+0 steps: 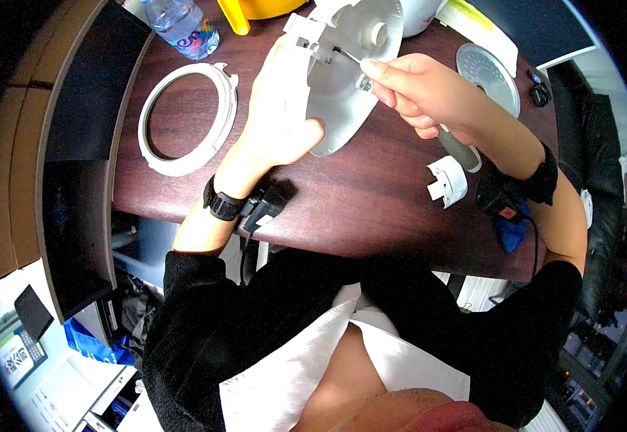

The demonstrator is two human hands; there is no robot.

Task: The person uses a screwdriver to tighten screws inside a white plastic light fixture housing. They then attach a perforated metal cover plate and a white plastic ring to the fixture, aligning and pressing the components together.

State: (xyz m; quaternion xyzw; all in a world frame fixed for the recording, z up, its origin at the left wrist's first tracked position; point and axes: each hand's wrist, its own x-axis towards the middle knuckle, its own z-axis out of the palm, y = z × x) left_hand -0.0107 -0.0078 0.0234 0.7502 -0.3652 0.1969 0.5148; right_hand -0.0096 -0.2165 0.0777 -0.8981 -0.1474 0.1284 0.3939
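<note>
My left hand grips the edge of a white, curved plastic housing, tilted up over the table. Its thumb lies along the near side, and its other fingers are partly hidden. Inside the housing are a round post and small fittings. My right hand is closed around a screwdriver with a grey handle and a thin metal shaft. The dark tip points at a fitting on the housing's inner left side; whether it touches a screw is too small to tell. A small white plastic piece lies below my right hand.
A white plastic ring lies on the dark wood table at the left. Behind it stands a water bottle. Farther back is a yellow object. A perforated grey disc and a small black object lie at the right.
</note>
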